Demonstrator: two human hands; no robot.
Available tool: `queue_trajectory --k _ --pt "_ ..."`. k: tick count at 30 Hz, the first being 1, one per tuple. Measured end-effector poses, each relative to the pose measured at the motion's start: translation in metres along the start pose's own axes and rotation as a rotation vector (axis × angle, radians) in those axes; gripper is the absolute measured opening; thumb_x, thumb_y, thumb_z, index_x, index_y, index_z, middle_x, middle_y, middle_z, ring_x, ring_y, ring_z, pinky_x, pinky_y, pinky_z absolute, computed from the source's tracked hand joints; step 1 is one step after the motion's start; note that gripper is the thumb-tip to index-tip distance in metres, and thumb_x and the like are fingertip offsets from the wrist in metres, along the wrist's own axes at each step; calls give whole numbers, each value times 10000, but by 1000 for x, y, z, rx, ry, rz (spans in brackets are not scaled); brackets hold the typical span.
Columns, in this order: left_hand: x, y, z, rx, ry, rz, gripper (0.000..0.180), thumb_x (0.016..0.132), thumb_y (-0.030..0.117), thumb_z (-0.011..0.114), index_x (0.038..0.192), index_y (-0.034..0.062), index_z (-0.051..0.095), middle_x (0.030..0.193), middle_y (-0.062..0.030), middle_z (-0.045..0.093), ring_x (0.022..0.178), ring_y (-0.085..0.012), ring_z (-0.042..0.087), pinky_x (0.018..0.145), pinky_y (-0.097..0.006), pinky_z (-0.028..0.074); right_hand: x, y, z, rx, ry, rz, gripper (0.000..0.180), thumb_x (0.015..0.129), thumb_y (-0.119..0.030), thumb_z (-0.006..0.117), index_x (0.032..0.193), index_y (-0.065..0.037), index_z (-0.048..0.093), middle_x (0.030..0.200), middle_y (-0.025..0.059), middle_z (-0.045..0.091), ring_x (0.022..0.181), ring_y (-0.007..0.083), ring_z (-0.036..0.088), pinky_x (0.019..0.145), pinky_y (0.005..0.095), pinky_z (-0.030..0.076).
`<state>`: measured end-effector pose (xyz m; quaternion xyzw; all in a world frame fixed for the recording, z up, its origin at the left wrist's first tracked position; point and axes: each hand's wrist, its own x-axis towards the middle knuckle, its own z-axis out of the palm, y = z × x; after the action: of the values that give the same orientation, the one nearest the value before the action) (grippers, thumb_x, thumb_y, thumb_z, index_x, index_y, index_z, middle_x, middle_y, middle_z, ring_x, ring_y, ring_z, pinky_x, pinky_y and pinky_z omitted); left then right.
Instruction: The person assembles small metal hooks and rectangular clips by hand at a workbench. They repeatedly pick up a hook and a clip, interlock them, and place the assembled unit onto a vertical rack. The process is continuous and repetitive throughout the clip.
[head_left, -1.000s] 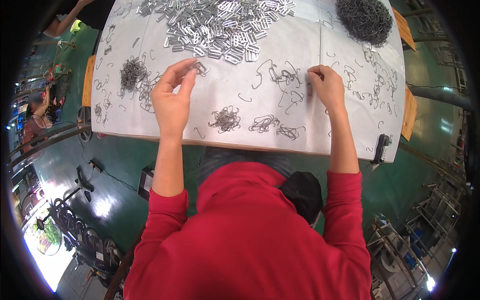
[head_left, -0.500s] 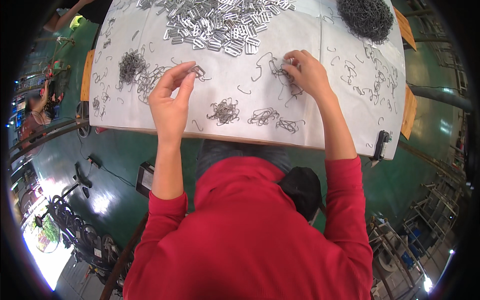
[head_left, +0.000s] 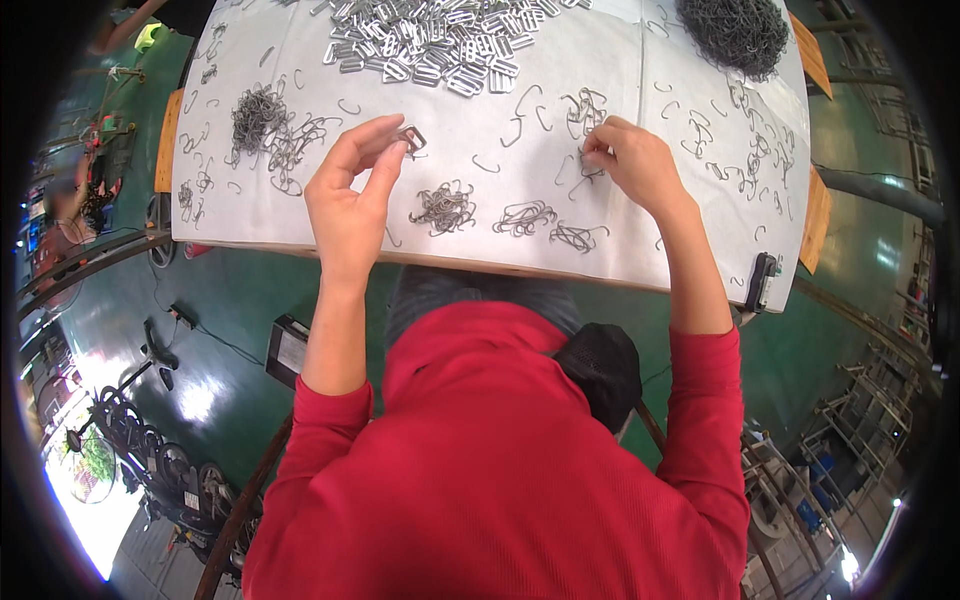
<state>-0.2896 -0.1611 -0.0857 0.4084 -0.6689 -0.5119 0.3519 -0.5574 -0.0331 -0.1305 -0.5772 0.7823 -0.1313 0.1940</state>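
My left hand (head_left: 348,195) pinches a small metal slide buckle (head_left: 413,139) between thumb and forefinger, just above the white-covered table (head_left: 330,215). A bit of bent wire shows below the buckle; I cannot tell whether it is joined to it. Over to the right, the fingers of my right hand (head_left: 645,175) are pressed together on thin wire hooks (head_left: 585,178); how many they grip is hidden. Loose hooks (head_left: 586,108) lie just beyond those fingertips. Between my hands and nearer me sit small heaps of bent wire pieces (head_left: 443,208), (head_left: 524,217).
A big pile of shiny buckles (head_left: 430,45) covers the far middle. Dark wire hooks form a large mound (head_left: 735,35) at far right and a smaller clump (head_left: 258,118) at left. Scattered hooks (head_left: 745,150) lie rightward. A black tool (head_left: 762,283) rests at the near right corner.
My right hand has moved right and slightly nearer me, its fingers closing together, away from part of the hook cluster. My left hand has shifted slightly right, still holding the buckle.
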Motion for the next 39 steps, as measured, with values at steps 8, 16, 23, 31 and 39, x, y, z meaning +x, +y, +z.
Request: queue_trajectory --k 8,16,23,31,39 --pt "0 -1 6 -69 -37 18 182 836 45 635 1013 2 632 908 -66 678 845 -105 622 748 -236 465 -23 -7 21 -200 -239 -112 64 747 -139 632 752 -78 614 803 54 594 737 257 614 657 368 491" --pt "-4 2 10 -51 -42 -17 164 836 53 637 995 11 643 882 -54 678 819 -93 615 731 -237 471 35 -22 28 108 95 141 117 780 -199 635 817 -89 651 890 97 622 792 300 626 698 396 500" --pt "-3 2 -5 -30 23 18 164 834 48 641 994 13 643 889 -55 679 805 -95 619 731 -232 471 44 -42 42 -90 -28 103 160 811 -179 608 874 -32 607 926 147 601 792 317 628 688 420 504" --pt "-4 7 -31 -9 103 23 172 836 28 633 1008 9 630 906 -64 674 837 -104 617 750 -238 470 3 -131 87 209 -11 -168 120 802 -184 619 841 -76 583 867 123 579 703 324 604 642 422 495" --pt "-14 -1 -46 -5 146 3 166 839 24 632 1003 1 622 909 -57 662 842 -103 607 757 -237 472 10 -103 90 -121 148 67 156 800 -210 635 845 -70 584 854 116 572 664 312 594 613 414 461"
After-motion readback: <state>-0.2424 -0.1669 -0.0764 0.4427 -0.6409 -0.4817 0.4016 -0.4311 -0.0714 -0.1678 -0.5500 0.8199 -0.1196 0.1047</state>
